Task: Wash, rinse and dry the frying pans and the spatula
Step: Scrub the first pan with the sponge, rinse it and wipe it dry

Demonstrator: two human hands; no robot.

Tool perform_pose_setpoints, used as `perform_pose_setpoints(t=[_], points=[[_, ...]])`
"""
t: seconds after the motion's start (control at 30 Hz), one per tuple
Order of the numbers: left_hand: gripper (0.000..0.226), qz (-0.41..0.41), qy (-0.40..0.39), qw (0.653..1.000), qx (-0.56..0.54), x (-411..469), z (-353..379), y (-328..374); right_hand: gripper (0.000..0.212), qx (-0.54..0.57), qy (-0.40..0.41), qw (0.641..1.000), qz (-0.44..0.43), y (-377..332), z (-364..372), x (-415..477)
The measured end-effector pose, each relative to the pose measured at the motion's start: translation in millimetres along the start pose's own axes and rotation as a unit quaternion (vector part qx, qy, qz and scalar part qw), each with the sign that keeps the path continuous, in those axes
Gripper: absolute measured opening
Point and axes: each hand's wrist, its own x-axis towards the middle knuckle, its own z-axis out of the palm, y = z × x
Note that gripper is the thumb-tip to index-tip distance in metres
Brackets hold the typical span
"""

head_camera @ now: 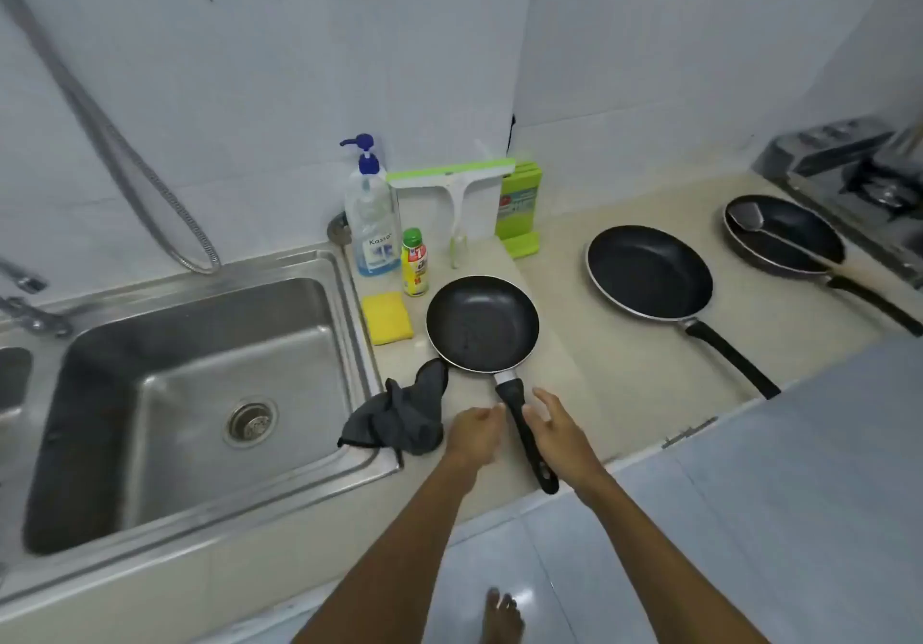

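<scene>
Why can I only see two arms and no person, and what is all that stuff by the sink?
The camera sits on the person's head and looks down, so you see only their arms, just as you see your own when you look down. The left hand and right hand are on either side of the small frying pan handle. Neither one grips it, so nothing is held. Further right on the counter lie a bigger pan and a far pan with the spatula in it. Beside the sink are a yellow sponge, a grey cloth and a soap bottle.
</scene>
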Motion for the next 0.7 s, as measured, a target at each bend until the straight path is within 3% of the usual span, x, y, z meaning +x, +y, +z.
perform_pose_setpoints(t=[0.1, 0.2, 0.33, 0.47, 0.7], points=[[0.025, -0.009, 0.028, 0.997, -0.071, 12, 16, 5, 0.049, 0.129, -0.054, 0.990, 0.005, 4, 10, 15], [0.022, 0.014, 0.051, 0.997, -0.053, 15, 23, 7, 0.058, 0.180, -0.068, 0.981, 0.022, 7, 20, 24], [0.020, 0.045, 0.032, 0.995, -0.088, -1, 22, 8, 0.058, 0.176, -0.006, 0.984, 0.005, 13, 29, 14], [0.020, 0.095, 0.013, 0.987, -0.129, -35, 8, 19, 0.055, 0.167, 0.001, 0.986, -0.026, -9, 32, -5], [0.015, 0.123, 0.142, 0.965, -0.182, -67, -90, 37, 0.057, 0.126, -0.088, 0.978, -0.141, -91, 93, 1]])
